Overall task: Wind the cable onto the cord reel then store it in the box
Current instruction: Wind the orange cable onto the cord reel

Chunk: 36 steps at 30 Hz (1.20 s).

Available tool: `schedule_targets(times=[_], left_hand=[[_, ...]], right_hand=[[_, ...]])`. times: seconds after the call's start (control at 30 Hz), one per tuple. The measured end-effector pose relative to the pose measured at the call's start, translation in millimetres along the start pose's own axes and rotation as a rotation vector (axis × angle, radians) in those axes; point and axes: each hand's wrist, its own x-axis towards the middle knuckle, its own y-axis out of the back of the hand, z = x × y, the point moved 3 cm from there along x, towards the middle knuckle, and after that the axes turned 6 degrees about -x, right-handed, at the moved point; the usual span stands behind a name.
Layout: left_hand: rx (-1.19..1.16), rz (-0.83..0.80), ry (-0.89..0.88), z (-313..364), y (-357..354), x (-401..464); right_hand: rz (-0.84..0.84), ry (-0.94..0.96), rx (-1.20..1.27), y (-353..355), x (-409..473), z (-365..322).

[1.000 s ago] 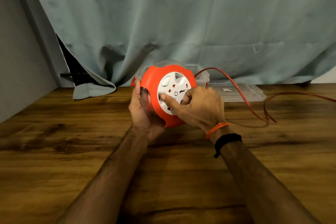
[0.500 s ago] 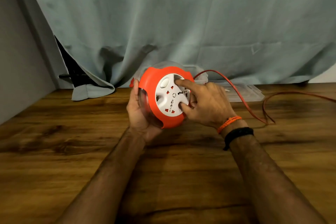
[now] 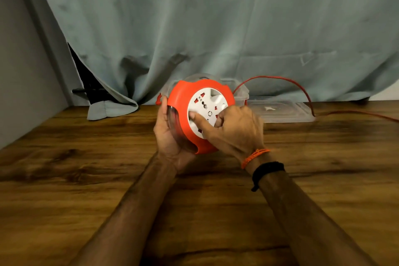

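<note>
An orange cord reel (image 3: 183,101) with a white socket face (image 3: 212,101) is held upright above the wooden table (image 3: 86,179). My left hand (image 3: 167,136) cups its clear rear rim from the left. My right hand (image 3: 233,129) presses fingers into the white face. An orange cable (image 3: 287,81) arcs out of the reel's right side, drops to the table and runs off to the right. Behind the reel stands a clear plastic box (image 3: 241,95), mostly hidden by it.
The box's clear lid (image 3: 280,112) lies flat on the table right of the box. A grey-green curtain (image 3: 216,28) hangs along the table's back edge. A grey wall (image 3: 17,71) closes the left side.
The white face has turned under my right hand, whose fingers moved from its top to its lower left. The cable's slack on the table has shortened toward the reel.
</note>
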Motion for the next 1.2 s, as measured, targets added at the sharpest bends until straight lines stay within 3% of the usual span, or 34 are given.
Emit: schedule_targets(times=[0.3,0.53,0.7,0.93,1.1,1.2], left_hand=[[0.009,-0.097,0.044,3,1,-1],[-0.041,-0.202,0.131,3,1,-2],[0.007,-0.123,0.125,1,4,1],[0.035,-0.031,0.022,0,-8,-2],[0.045,0.004,-0.009,-2,-9,-2],[0.053,0.030,-0.005,0,-10,-3]], right_hand=[[-0.028,0.188,0.176,23,14,20],[-0.109,0.378,0.019,26,12,19],[-0.126,0.375,-0.046,14,14,21],[0.049,0.181,-0.105,13,7,20],[0.015,0.026,-0.081,1,0,4],[-0.010,0.025,-0.060,2,1,3]])
